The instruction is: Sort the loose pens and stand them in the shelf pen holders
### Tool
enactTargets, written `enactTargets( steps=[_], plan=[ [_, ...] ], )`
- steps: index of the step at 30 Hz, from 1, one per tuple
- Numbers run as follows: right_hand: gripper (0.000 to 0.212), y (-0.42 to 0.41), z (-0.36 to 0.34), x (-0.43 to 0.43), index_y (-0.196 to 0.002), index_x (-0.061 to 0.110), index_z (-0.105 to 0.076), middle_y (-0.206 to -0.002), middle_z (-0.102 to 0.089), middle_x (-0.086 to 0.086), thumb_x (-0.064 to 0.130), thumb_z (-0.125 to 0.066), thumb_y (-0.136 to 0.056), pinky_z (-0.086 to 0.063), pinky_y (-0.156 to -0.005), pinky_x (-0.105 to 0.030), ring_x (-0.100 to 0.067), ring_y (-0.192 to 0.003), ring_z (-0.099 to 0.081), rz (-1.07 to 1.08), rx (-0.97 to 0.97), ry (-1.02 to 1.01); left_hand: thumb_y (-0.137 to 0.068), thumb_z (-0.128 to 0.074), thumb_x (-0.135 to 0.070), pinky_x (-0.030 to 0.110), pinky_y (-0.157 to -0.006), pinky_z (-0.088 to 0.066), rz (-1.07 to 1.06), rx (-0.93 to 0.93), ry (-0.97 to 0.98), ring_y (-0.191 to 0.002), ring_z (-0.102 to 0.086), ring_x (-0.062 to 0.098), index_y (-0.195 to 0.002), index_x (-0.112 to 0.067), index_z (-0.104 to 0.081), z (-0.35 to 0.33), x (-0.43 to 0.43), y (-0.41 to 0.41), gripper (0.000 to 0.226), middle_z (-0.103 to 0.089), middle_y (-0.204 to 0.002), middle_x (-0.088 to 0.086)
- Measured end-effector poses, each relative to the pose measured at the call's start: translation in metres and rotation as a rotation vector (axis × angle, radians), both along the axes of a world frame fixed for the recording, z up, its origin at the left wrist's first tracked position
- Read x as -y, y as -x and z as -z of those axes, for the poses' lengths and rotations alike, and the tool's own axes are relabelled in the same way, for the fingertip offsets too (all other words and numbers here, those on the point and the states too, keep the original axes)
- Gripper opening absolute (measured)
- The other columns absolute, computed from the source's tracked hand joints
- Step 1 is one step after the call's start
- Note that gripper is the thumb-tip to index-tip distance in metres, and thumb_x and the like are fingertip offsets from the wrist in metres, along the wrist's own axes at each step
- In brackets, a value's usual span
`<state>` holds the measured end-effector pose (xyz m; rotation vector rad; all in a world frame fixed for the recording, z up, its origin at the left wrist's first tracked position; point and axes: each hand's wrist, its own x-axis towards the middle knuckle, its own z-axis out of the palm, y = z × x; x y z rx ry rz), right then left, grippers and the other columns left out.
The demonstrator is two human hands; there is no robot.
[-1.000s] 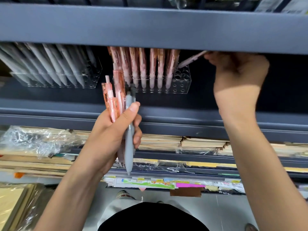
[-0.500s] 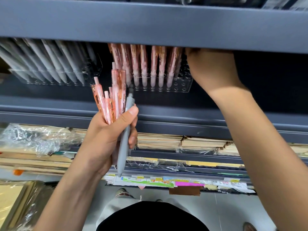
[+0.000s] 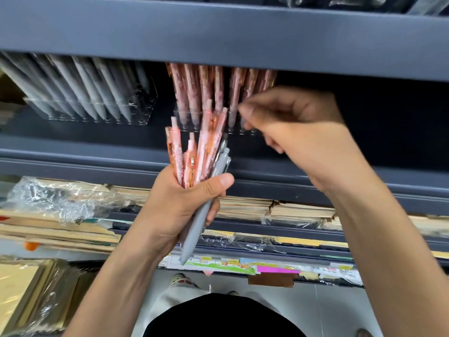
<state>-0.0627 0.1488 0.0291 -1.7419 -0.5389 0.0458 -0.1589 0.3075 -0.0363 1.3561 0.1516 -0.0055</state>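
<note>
Shelf [image 3: 218, 32] matt grey, painted metal by its look; pen holder [image 3: 97, 115] clear glossy plastic; grey pen [image 3: 200, 217] smooth, matt; pink pens [image 3: 192, 156] shinier, patterned; crinkled glossy film [image 3: 60, 198] over paper stacks [image 3: 243, 205]; gold sheets [image 3: 17, 283] gleaming.

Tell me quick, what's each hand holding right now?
Left hand: grips a bunch of pink pens plus one grey pen.
Right hand: blurred beside the bunch; grip cannot be told.
</note>
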Motion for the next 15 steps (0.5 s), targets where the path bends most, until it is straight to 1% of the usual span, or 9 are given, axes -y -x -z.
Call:
enactTargets(
  steps=[2, 4, 6, 8, 9, 11, 12, 13, 15],
  plan=[
    [0.005, 0.003, 0.002, 0.000, -0.085, 0.018, -0.073, -0.065, -0.066, 0.015, 0.017, -0.076, -0.082, -0.038, -0.050, -0.006, 0.006, -0.049, -0.052, -0.074, -0.080, 0.016, -0.065, -0.082, -0.031, 0.026, -0.043, -0.039, 0.045, 0.008, -0.017, -0.039, -0.043, 0.021, -0.063, -0.015, -0.064, -0.001, 0.003, -0.001, 0.025, -0.051, -0.053, 0.013],
    [0.008, 0.003, 0.006, 0.002, -0.087, 0.017, -0.072, -0.068, -0.065, 0.014, 0.017, -0.077, -0.080, -0.037, -0.052, -0.007, 0.005, -0.050, -0.052, -0.102, -0.129, 0.019, -0.065, -0.082, -0.030, 0.025, -0.043, -0.041, 0.077, 0.008, -0.019, -0.038, -0.045, 0.020, -0.063, -0.016, -0.064, -0.003, 0.006, -0.002, 0.023, -0.055, -0.051, 0.006],
    [0.007, 0.005, 0.009, 0.003, -0.085, 0.016, -0.071, -0.070, -0.065, 0.012, 0.015, -0.076, -0.080, -0.039, -0.053, -0.012, 0.002, -0.053, -0.052, -0.103, -0.166, -0.002, -0.065, -0.082, -0.030, 0.025, -0.042, -0.041, 0.092, 0.005, -0.035, -0.038, -0.045, 0.019, -0.062, -0.016, -0.063, -0.004, 0.007, -0.002, 0.023, -0.056, -0.050, 0.003],
    [0.007, 0.005, 0.009, 0.006, -0.082, 0.015, -0.069, -0.069, -0.066, 0.007, 0.008, -0.072, -0.083, -0.042, -0.051, -0.023, -0.007, -0.056, -0.053, -0.083, -0.192, -0.113, -0.069, -0.083, -0.024, 0.024, -0.041, -0.040, 0.101, 0.003, -0.060, -0.038, -0.044, 0.019, -0.062, -0.018, -0.064, -0.006, 0.007, -0.002, 0.021, -0.056, -0.048, 0.001],
    [0.008, 0.003, 0.007, 0.008, -0.082, 0.013, -0.068, -0.069, -0.067, 0.005, 0.005, -0.069, -0.084, -0.044, -0.050, -0.025, -0.012, -0.056, -0.055, -0.058, -0.188, -0.207, -0.072, -0.081, -0.021, 0.024, -0.040, -0.040, 0.099, -0.003, -0.069, -0.037, -0.044, 0.018, -0.062, -0.019, -0.064, -0.007, 0.007, -0.001, 0.020, -0.055, -0.048, 0.001],
    [0.007, -0.002, 0.000, 0.016, -0.081, 0.008, -0.065, -0.068, -0.068, 0.000, 0.002, -0.065, -0.084, -0.047, -0.051, -0.026, -0.016, -0.055, -0.059, 0.041, -0.159, -0.417, -0.074, -0.075, -0.020, 0.023, -0.039, -0.039, 0.081, -0.016, -0.061, -0.037, -0.044, 0.018, -0.064, -0.018, -0.064, -0.008, 0.007, -0.001, 0.015, -0.055, -0.047, 0.002],
    [0.005, -0.006, -0.004, 0.020, -0.079, 0.006, -0.064, -0.066, -0.069, -0.001, 0.002, -0.063, -0.081, -0.049, -0.053, -0.028, -0.017, -0.054, -0.061, 0.125, -0.129, -0.508, -0.075, -0.074, -0.021, 0.023, -0.039, -0.040, 0.074, -0.020, -0.054, -0.037, -0.044, 0.018, -0.066, -0.013, -0.063, -0.009, 0.006, -0.001, 0.016, -0.055, -0.047, 0.001],
    [0.006, -0.010, -0.007, 0.025, -0.077, 0.005, -0.063, -0.063, -0.068, -0.001, 0.000, -0.061, -0.080, -0.051, -0.055, -0.030, -0.018, -0.054, -0.062, 0.224, -0.081, -0.573, -0.075, -0.073, -0.022, 0.022, -0.039, -0.040, 0.070, -0.023, -0.050, -0.038, -0.044, 0.018, -0.068, -0.008, -0.061, -0.010, 0.006, 0.000, 0.020, -0.055, -0.048, 0.001],
    [0.013, -0.020, -0.010, 0.033, -0.077, 0.003, -0.062, -0.059, -0.067, 0.000, -0.008, -0.056, -0.080, -0.052, -0.060, -0.032, -0.019, -0.055, -0.063, 0.416, 0.042, -0.607, -0.078, -0.075, -0.022, 0.023, -0.039, -0.040, 0.071, -0.022, -0.050, -0.039, -0.044, 0.018, -0.071, -0.004, -0.058, -0.011, 0.005, 0.001, 0.026, -0.054, -0.049, 0.000]
  ],
)
